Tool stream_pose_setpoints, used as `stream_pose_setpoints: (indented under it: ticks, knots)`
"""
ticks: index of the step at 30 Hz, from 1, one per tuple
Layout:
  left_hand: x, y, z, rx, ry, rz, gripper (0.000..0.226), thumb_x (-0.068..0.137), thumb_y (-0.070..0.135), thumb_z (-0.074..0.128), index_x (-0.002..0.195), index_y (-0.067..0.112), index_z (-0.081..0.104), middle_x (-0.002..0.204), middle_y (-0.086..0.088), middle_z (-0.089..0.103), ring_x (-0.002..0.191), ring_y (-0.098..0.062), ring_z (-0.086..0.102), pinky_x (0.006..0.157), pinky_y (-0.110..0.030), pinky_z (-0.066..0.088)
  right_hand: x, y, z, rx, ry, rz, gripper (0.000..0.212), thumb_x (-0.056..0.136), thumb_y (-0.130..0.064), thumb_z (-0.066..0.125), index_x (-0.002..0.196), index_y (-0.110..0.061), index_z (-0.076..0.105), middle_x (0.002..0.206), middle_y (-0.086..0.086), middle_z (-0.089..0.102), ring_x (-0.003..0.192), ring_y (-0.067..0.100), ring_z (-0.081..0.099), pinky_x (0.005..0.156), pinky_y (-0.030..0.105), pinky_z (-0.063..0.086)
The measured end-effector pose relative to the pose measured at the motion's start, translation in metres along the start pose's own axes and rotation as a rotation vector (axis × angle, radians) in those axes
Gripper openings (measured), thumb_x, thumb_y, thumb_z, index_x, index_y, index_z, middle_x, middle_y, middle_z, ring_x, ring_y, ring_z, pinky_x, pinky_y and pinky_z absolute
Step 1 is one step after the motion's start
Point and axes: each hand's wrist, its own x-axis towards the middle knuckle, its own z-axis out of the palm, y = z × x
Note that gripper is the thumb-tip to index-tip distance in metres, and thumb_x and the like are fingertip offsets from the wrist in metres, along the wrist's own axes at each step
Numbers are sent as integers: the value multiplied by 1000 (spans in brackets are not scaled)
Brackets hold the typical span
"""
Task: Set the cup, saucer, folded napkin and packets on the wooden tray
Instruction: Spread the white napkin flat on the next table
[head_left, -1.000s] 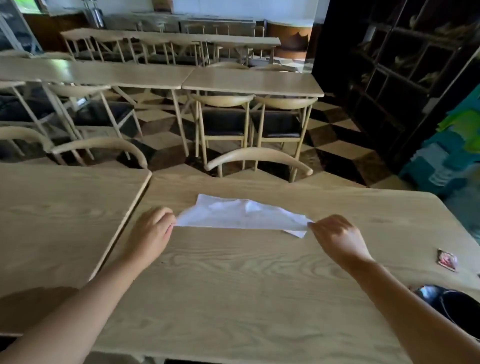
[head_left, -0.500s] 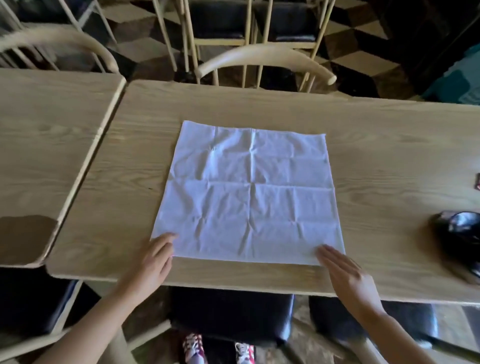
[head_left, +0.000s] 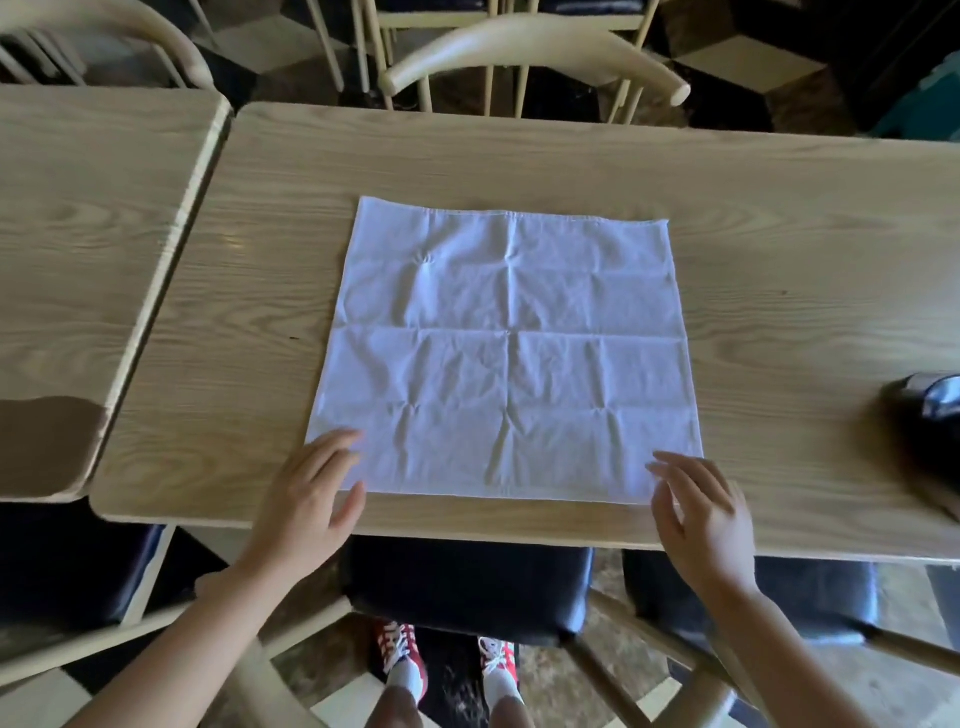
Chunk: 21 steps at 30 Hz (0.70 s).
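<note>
A white cloth napkin (head_left: 506, 348) lies spread flat and creased on the light wooden table (head_left: 779, 249). My left hand (head_left: 311, 493) rests with spread fingers on the napkin's near left corner. My right hand (head_left: 701, 514) hovers with fingers apart over the near right corner, at the table's front edge. Neither hand grips anything. A dark, shiny object (head_left: 924, 415), perhaps the cup or saucer, sits at the far right edge of the view, partly cut off. No tray or packets are in view.
A second table (head_left: 78, 234) butts against the left side with a narrow gap. A curved-back chair (head_left: 530, 47) stands across the table. Dark-cushioned chairs (head_left: 467, 587) are tucked under the near edge, with my shoes (head_left: 447, 654) below.
One second ago both hands held the bunched napkin farther out on the table. It is now spread flat, and the hands have come back to its near corners. The view tilted down.
</note>
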Motion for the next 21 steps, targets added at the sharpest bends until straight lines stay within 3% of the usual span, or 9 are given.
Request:
stream_pose_setpoints:
  ticks: [2, 5, 7, 11, 16, 21]
  knots:
    - [18, 23, 7, 8, 63, -48, 39, 92, 22, 33, 115, 3, 59, 130, -11, 56, 126, -24, 47, 103, -41, 38, 12, -22, 10, -17, 7, -10, 34, 88, -14, 41, 110, -6, 65, 120, 11, 63, 113, 28, 55, 92, 46, 45]
    - [55, 74, 32, 31, 30, -91, 47, 93, 22, 28, 138, 12, 39, 148, -5, 35, 140, -21, 25, 112, -48, 18, 33, -67, 36, -62, -152, -3, 47, 91, -21, 34, 138, -14, 41, 147, 7, 36, 139, 23, 25, 112, 45, 20]
    - [72, 98, 55, 93, -50, -76, 49, 94, 27, 27, 142, 15, 31, 152, -3, 28, 141, -20, 20, 112, -50, 12, 44, -90, 55, -117, -282, 35, 52, 93, -29, 26, 144, -19, 25, 153, 5, 22, 142, 19, 8, 112, 44, 10]
    - [80, 96, 83, 234, -193, -74, 53, 91, 34, 31, 143, 23, 28, 151, -5, 31, 139, -25, 27, 106, -60, 25, 50, -89, 76, -184, -444, 92, 56, 91, -41, 17, 146, -28, 15, 156, 5, 12, 144, 19, 0, 111, 46, -2]
    - [78, 78, 81, 253, -182, -35, 58, 86, 50, 36, 142, 34, 31, 153, -2, 26, 142, -23, 21, 110, -56, 15, 48, -63, 70, -218, -472, 55, 61, 89, -49, 22, 146, -33, 10, 156, 2, 9, 144, 19, 3, 113, 46, -1]
    - [74, 52, 70, 267, -153, -129, 68, 82, 62, 32, 144, 34, 24, 155, -4, 19, 143, -27, 13, 112, -51, 6, 47, -25, 51, -240, -446, 151, 64, 88, -54, 17, 147, -30, 10, 156, -1, 6, 143, 14, 0, 115, 41, -2]
